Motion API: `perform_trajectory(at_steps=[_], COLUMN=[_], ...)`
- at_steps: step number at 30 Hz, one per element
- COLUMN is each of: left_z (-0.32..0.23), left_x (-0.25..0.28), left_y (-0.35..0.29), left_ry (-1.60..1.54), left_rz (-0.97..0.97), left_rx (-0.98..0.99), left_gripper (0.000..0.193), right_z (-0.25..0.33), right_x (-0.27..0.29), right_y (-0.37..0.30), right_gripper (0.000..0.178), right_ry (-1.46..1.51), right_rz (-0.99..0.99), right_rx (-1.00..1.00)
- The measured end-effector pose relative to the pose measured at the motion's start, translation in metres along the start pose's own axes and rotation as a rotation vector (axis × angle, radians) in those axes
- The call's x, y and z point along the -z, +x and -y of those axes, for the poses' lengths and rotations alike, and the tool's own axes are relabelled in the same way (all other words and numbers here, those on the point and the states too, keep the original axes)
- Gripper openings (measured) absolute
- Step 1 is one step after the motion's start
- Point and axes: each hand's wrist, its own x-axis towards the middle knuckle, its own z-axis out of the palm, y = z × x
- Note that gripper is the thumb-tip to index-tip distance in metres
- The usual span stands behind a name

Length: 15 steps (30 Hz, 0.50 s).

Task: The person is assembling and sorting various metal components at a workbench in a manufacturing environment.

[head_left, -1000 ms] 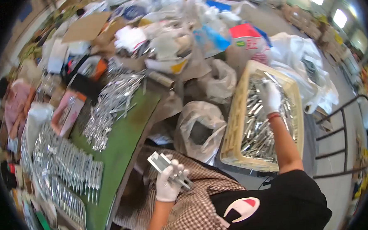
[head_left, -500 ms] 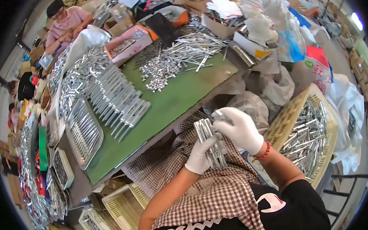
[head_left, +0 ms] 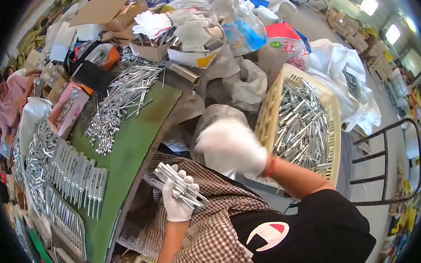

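Head camera: the left hand (head_left: 177, 207), in a white glove, has its grip closed around a bundle of metal tubes (head_left: 176, 181), held tilted over the checked apron (head_left: 240, 203). Gloved too, the right hand (head_left: 232, 144) is blurred between that bundle and the yellowish crate (head_left: 267, 116); how far open its grip is, or whether it holds a piece, I cannot tell.

As for progress, the bundle looks well gathered, several tubes lying side by side across the palm. Plenty seems left: loose metal tubes (head_left: 301, 131) fill much of the crate in a jumble, pointing every way. On the green counter (head_left: 121, 167), a row of metal pieces (head_left: 74, 174) lies neatly side by side, which I judge to be sorted stock. Just beside it, a silver tray (head_left: 83, 240) carries slimmer rods, also lined up. Farther up, the long thin rods (head_left: 132, 88) and the small shiny parts (head_left: 105, 132) are heaped and look unsorted.

Printing shows in a few places. The black shirt (head_left: 315, 226) bears a rounded white logo (head_left: 268, 235) with red and black inside. Behind the crate, a red-and-white sack (head_left: 284, 35) has large reddish characters and a small green label.
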Motion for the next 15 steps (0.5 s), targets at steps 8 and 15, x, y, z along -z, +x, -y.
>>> perform_trajectory(at_steps=[8,15], left_z=[0.008,0.005], left_x=[-0.015,-0.017], left_y=[0.006,-0.003], left_ry=[0.087,0.143], left_rz=[-0.086,-0.145], left_rx=[0.075,0.102], left_gripper=[0.045,0.048], right_z=[-0.181,-0.186], right_x=[0.045,-0.013], right_y=[-0.16,-0.172], right_gripper=[0.037,0.047], right_ry=[-0.518,-0.697], right_rz=[0.446,0.324], right_rx=[-1.277,-1.35])
